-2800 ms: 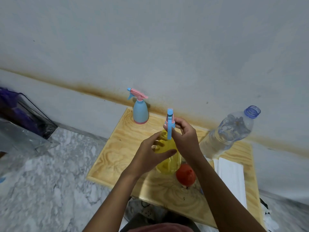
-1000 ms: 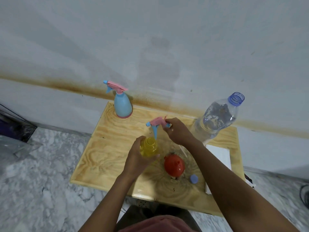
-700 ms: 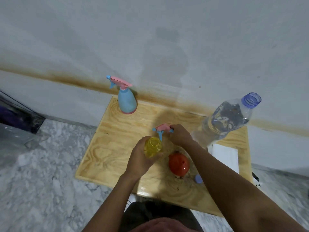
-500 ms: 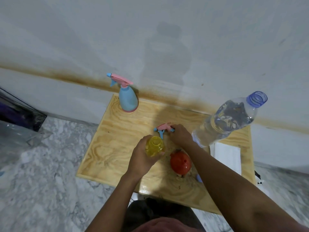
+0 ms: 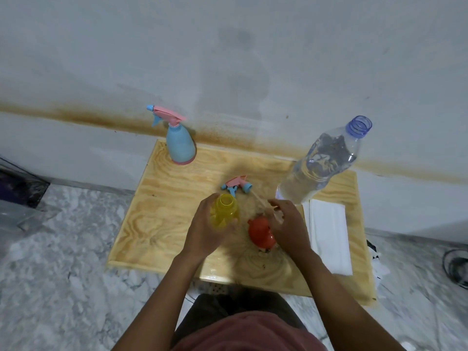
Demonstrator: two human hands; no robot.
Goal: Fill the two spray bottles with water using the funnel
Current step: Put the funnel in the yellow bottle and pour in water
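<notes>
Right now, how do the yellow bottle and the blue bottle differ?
The yellow bottle is uncapped, its spray head lying on the table; the blue bottle has its own fitted. The left hand grips the yellow bottle; the blue bottle stands untouched by the wall. Both are upright.

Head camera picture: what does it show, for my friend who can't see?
The left hand holds an uncapped yellow bottle on a table; the right hand is open beside a red funnel. The spray head lies behind it, with a blue bottle and a water bottle.
</notes>
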